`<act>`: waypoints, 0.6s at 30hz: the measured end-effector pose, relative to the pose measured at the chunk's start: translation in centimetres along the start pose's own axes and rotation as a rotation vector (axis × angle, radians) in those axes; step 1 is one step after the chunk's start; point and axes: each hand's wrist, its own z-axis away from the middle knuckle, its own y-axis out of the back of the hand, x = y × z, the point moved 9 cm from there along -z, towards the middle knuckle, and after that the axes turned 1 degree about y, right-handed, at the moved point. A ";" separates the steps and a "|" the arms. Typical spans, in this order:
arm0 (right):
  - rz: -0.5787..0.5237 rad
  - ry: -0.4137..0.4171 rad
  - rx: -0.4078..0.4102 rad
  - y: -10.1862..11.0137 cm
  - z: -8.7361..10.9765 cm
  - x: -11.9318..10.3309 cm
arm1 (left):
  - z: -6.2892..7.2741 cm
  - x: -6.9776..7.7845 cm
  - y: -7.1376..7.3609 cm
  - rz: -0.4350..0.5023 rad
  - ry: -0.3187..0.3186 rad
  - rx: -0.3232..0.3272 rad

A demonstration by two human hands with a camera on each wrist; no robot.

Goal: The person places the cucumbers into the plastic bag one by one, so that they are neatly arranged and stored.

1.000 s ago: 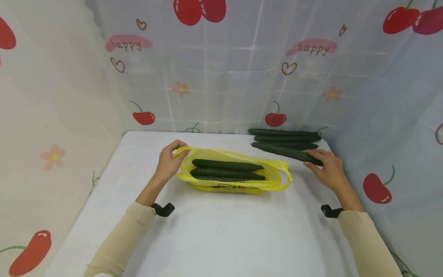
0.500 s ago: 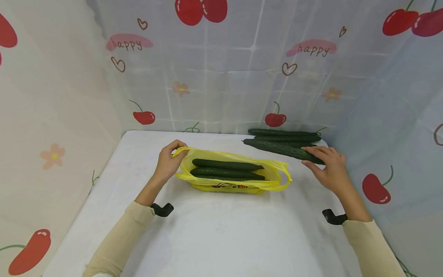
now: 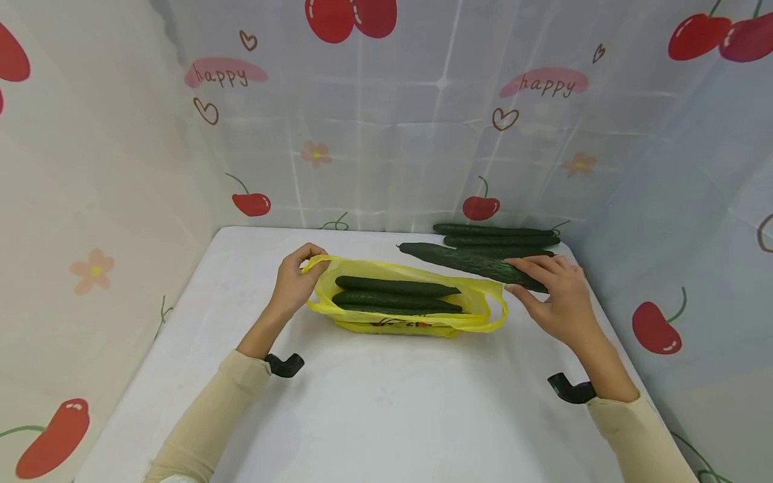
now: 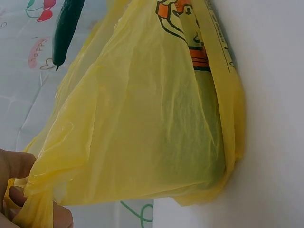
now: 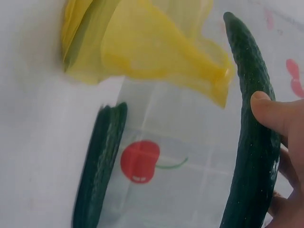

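My left hand [image 3: 292, 282] pinches one handle of a yellow plastic bag [image 4: 128, 133] at its left end. The bag stands on the table with its mouth spread, and several dark green cucumbers [image 3: 395, 288] lie inside it. In my right hand [image 3: 558, 295] is another cucumber [image 5: 256, 137], gripped near its right end with the thumb on one side and the fingers on the other. This held cucumber is raised, slanting over the far right rim of the bag. Its free tip also shows at the top of the left wrist view.
Several more cucumbers [image 3: 495, 231] lie side by side at the back right of the white table [image 3: 386, 402]. A printed curtain [image 3: 386, 134] rises behind the table's back edge. The bag's other handle [image 3: 498, 312] loops loose at its right end.
My right hand has lifted the cucumber from beside the back row and moved it left toward the bag. The left hand and the bag have stayed in place.
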 end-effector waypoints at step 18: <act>-0.061 0.037 -0.092 -4.5 -0.8 -6.1 | -0.2 -0.1 -0.1 -0.002 0.002 0.019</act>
